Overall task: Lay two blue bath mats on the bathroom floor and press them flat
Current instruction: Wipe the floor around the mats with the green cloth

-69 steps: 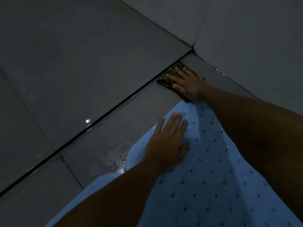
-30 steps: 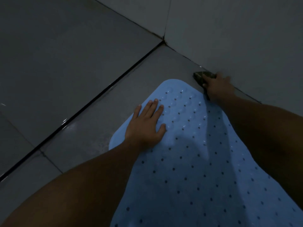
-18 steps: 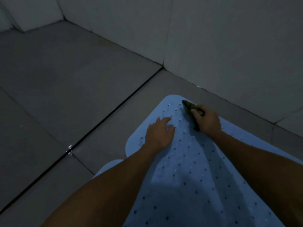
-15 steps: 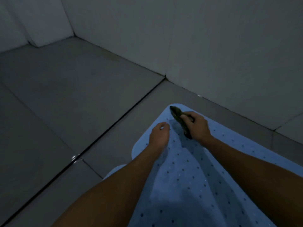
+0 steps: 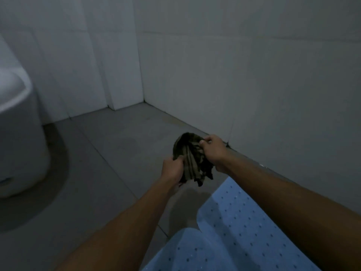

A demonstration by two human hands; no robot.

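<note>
- Both my hands are up off the floor, holding one dark striped rag (image 5: 192, 159) between them. My left hand (image 5: 173, 170) grips its lower edge, and my right hand (image 5: 212, 148) pinches the top at about 1 o'clock from the left.
- The upper bath mat (image 5: 252, 227) lies on the floor at about 5 o'clock from my hands, running along the foot of the wall.
- A lower bath mat (image 5: 187, 251) shows at 6 o'clock, its rounded end just beside the first; in this dim light I cannot tell whether the two overlap or only meet.
- So both mats look laid. What I can see of them seems flat, though my arms hide a good part.
- I judge what is left is a last check or press on the hidden parts, and putting the rag away.
- The floor (image 5: 121, 145) is grey tile with dark joints; a darker patch, possibly damp, lies at 10 o'clock from my hands.
- The wall (image 5: 244, 75) is pale tile, meeting in a corner at 11 o'clock.
- A white rounded fixture (image 5: 17, 137) stands at 9 o'clock.
</note>
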